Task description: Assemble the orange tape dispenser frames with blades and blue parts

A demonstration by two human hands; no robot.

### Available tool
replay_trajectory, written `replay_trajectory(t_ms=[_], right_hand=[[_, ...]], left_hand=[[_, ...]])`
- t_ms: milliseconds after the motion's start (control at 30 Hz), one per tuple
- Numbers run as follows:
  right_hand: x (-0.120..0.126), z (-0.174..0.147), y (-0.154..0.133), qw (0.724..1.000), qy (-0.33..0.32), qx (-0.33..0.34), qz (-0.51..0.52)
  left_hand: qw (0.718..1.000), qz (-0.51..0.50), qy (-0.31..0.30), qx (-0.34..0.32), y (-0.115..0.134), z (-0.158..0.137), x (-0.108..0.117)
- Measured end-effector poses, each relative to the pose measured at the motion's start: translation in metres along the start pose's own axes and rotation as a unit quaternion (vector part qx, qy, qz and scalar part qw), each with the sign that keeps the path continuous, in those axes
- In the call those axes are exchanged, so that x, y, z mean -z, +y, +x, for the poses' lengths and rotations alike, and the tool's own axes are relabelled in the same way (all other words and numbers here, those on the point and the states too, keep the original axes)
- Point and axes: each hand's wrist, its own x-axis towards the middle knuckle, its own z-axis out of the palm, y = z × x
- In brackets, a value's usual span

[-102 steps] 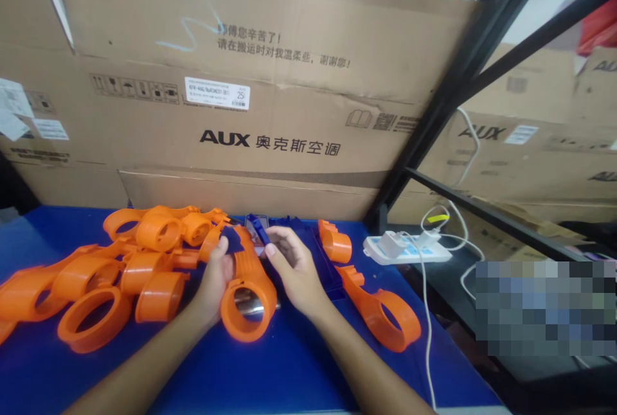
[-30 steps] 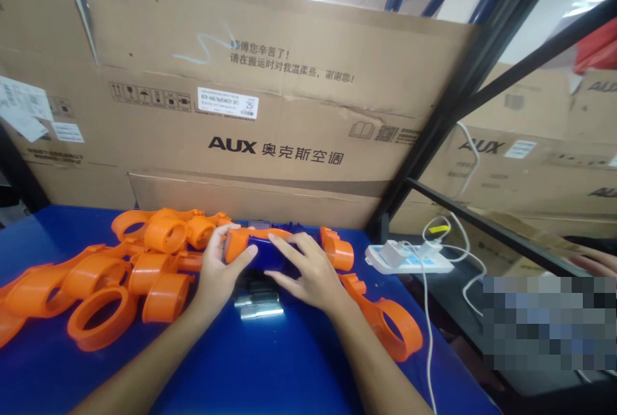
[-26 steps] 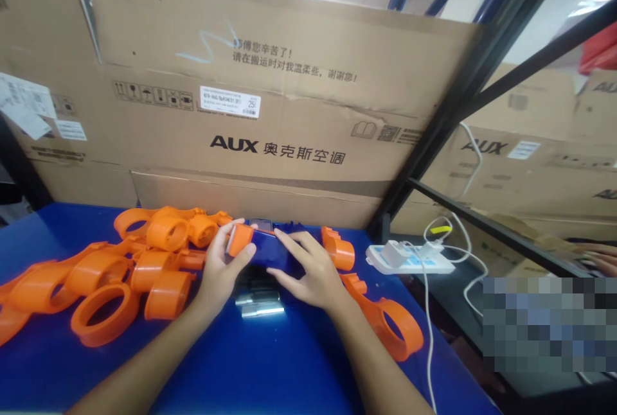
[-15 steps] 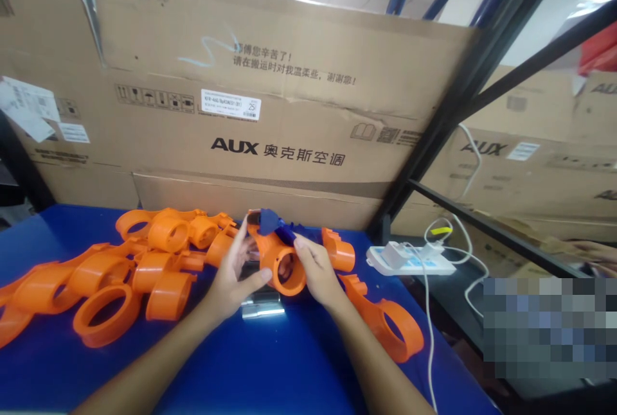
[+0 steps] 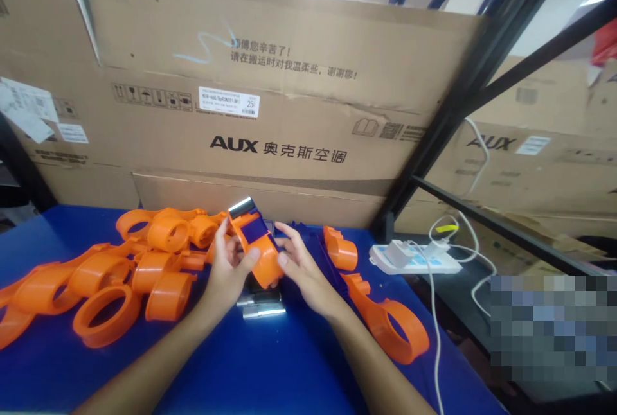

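At least eight orange holders (image 5: 99,272) overlap across the table's (image 5: 202,370) left half, up toward its far edge; their exact number cannot be told. Next, the left hand (image 5: 229,277) grips one tilted blue-fitted holder (image 5: 266,262), raised over the table's middle; shiny metal (image 5: 263,307), pieces uncountable, lies below. The right hand (image 5: 306,277) grips its right side. Then come two loose orange holders (image 5: 343,254) and, by the right edge, one white power strip (image 5: 417,259).

On my blue table (image 5: 250,370), orange parts (image 5: 99,270) are lying left and right, with metal strips (image 5: 263,309) and navy parts (image 5: 319,251) between.
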Motion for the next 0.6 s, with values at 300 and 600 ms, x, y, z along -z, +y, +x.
replay_trajectory(t_ms=[300,600], right_hand=[[-0.007,0.003,-0.002,0.997,0.059,-0.005,0.043],[-0.012,0.002,-0.004,0.982,0.128,-0.078,0.118]], left_hand=[[0.993,0.1,-0.042,-0.042,0.006,0.0,0.002],[0.722,0.671,-0.087,-0.146,0.097,0.057,0.038]])
